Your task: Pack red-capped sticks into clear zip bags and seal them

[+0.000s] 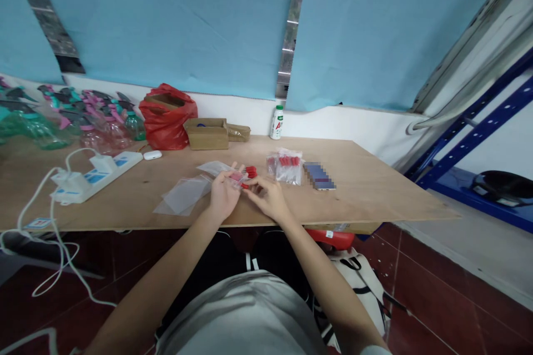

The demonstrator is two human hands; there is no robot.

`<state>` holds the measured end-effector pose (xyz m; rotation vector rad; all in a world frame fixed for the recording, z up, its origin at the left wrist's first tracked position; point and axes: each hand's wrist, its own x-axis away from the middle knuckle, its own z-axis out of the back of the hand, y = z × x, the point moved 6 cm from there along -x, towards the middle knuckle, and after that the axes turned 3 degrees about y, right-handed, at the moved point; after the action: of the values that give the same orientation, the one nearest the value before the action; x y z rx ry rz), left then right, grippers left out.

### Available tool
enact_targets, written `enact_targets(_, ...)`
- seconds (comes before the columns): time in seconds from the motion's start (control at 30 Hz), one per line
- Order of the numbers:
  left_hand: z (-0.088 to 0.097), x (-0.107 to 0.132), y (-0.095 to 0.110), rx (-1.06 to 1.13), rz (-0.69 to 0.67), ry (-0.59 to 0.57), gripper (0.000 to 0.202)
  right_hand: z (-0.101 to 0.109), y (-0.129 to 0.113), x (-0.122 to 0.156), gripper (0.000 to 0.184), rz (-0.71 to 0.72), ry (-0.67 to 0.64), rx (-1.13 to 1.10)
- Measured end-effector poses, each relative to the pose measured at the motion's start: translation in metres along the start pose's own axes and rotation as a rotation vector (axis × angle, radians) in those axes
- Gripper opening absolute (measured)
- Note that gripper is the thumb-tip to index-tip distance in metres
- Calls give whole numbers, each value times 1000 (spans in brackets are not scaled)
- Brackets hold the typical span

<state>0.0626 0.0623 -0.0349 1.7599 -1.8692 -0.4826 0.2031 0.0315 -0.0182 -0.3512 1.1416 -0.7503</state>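
Note:
Near the table's front edge my left hand (224, 195) is closed on a small clear plastic bag (237, 177) with something red in it. My right hand (268, 198) meets it from the right, its fingers pinched on a small red piece (245, 186) at the bag's edge. Several red-ended pieces (250, 171) lie just beyond my fingertips; their exact kind is too small to make out. Flat clear bags (183, 195) are spread on the table left of my left hand. To the right rests a pile of filled bags (288, 166) with red pieces inside.
A phone (320, 176) lies right of the filled bags. Behind stand a white bottle (277, 122), a cardboard box (207, 134) and a red plastic bag (169, 117). At left are a power strip (100, 177) with cables and several spray bottles (112, 128). A blue shelf (483, 197) is at right.

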Motion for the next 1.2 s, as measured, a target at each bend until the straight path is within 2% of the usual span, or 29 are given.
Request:
enact_targets(0.13,-1,-1,-1,-20,-29,14,61,-4,-1,1,15,-39,12,-77)
enact_targets(0.33,3,-3,-9,-74,23,-12,66,-11,2,1,19,-175,67,-223)
enact_targets(0.6,1,-2,-10,-45,58,-63,65,-16,7,1,24,-201,60,-351)
enact_targets(0.73,-3,0,-14,-54,116,-133,59,-14,11,2,41,-222,72,-300)
enact_targets(0.87,-3,1,-16,-61,128,-137,59,-11,11,2,26,-204,99,-215)
enact_targets(1.07,-5,1,-17,-64,153,-157,57,-6,5,2,25,-190,135,-157)
enact_targets(1.2,-4,-3,-16,-68,169,-177,46,-3,3,1,21,-181,161,-98)
